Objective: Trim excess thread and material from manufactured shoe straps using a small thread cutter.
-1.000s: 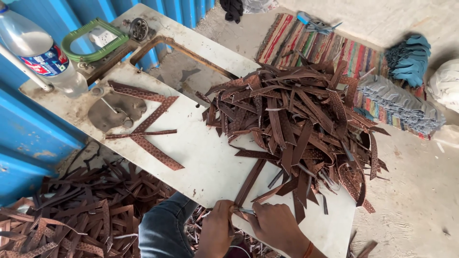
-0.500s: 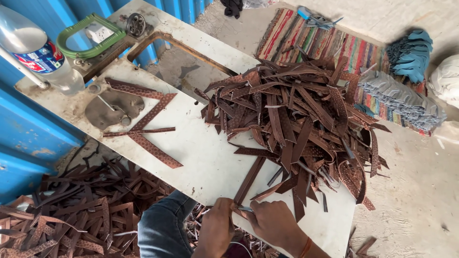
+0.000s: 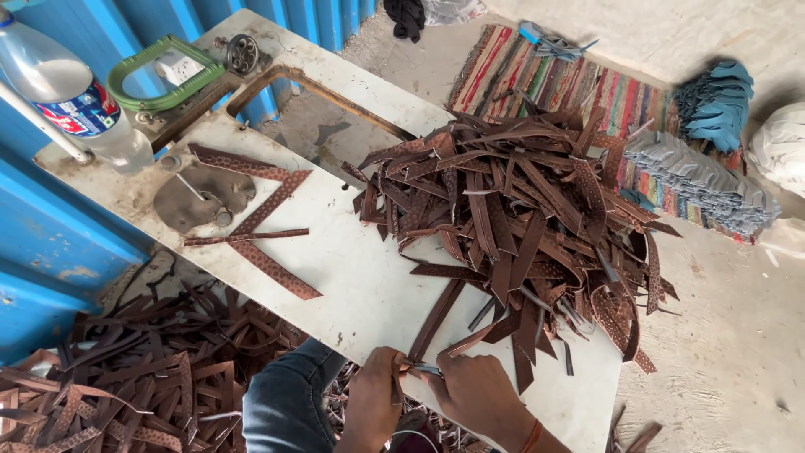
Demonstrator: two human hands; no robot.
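Note:
At the near edge of the white table (image 3: 352, 277) both of my hands meet over one brown leather strip (image 3: 436, 320) that runs from the pile toward me. My left hand (image 3: 373, 394) pinches the strip's near end. My right hand (image 3: 470, 390) holds a small metal tool (image 3: 426, 368) against that same end. A large heap of brown leather strips (image 3: 520, 218) covers the table's right half, just beyond my hands. A few separate patterned strips (image 3: 251, 222) lie crossed on the table's left part.
A plastic water bottle (image 3: 75, 109) and a green frame (image 3: 159, 71) stand at the table's far left by a blue corrugated wall (image 3: 42, 252). More strips litter the floor (image 3: 126, 377) at left. A striped mat (image 3: 553, 75), grey stacked pieces (image 3: 704, 184) and blue pieces (image 3: 713, 101) lie beyond.
My hands stay at the strip's near end with only small finger motion. The view has shifted slightly.

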